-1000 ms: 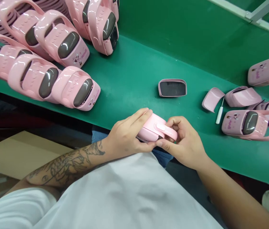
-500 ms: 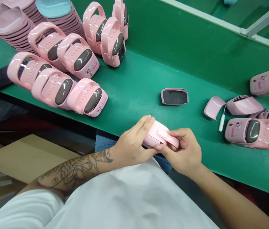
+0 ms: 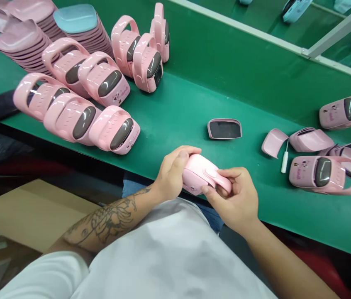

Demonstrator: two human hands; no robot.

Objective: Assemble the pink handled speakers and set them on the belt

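Note:
A pink plastic device (image 3: 201, 172) with a looped handle is gripped between both hands at the near edge of the green bench (image 3: 194, 99). My left hand (image 3: 172, 174) wraps its left end, fingers curled over the top. My right hand (image 3: 236, 197) pinches the right end, thumb pressed on the handle. A loose pink frame with a dark window (image 3: 224, 129) lies on the bench just beyond the hands.
Several finished pink devices (image 3: 85, 108) lie at the left, with stacks of pink shells (image 3: 26, 37) and one blue shell (image 3: 74, 18) behind. At the right lie more pink devices (image 3: 325, 174), loose pink covers (image 3: 275, 142) and a small white tool (image 3: 284, 155). A cardboard box (image 3: 32, 211) sits below left.
The view has tilted up and shifted, showing more of the stacks at the back. My left fingers have curled further over the device's left end; both hands keep their hold.

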